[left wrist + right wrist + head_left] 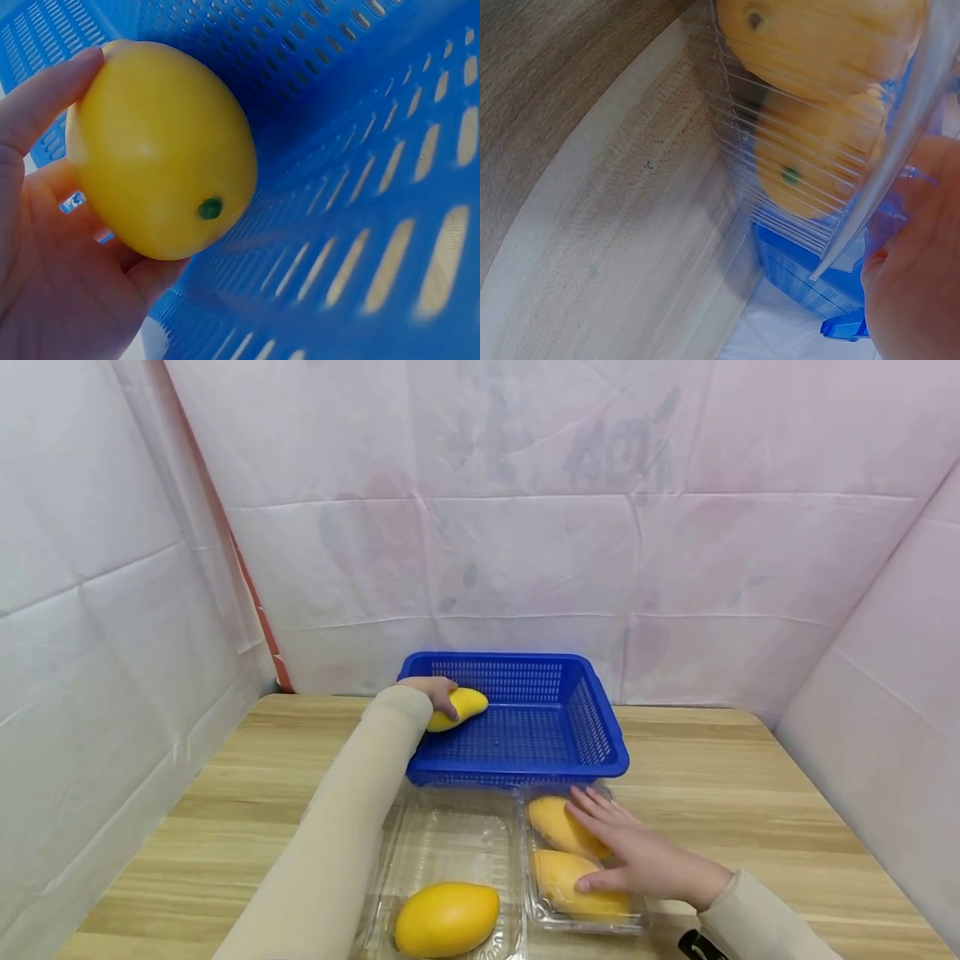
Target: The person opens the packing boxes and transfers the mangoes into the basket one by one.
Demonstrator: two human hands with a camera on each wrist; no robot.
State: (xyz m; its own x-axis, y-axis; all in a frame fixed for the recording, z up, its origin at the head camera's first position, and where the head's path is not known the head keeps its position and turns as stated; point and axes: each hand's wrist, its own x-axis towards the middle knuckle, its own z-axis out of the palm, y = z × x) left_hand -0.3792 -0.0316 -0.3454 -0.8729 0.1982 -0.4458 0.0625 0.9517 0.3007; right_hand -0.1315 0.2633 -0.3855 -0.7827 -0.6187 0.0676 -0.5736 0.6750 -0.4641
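In the blue plastic basket (517, 770), my left hand (437, 691) grips a yellow mango (467, 703) near the left wall. The left wrist view shows fingers and thumb around that mango (165, 142), its green stem end facing the camera. My right hand (637, 852) rests with spread fingers over a clear plastic box (585, 927) containing two mangoes (562, 881). Seen from the right wrist, the ribbed wall of this box stands in front of the mangoes (810, 172); most of the fingers are hidden there.
Left of the filled box lies an open clear plastic tray (457, 835) with one mango (447, 918) at its near end. The basket stands just behind both. A wooden table (720, 777) carries everything, with pale sheeting (525, 560) hanging behind and at both sides.
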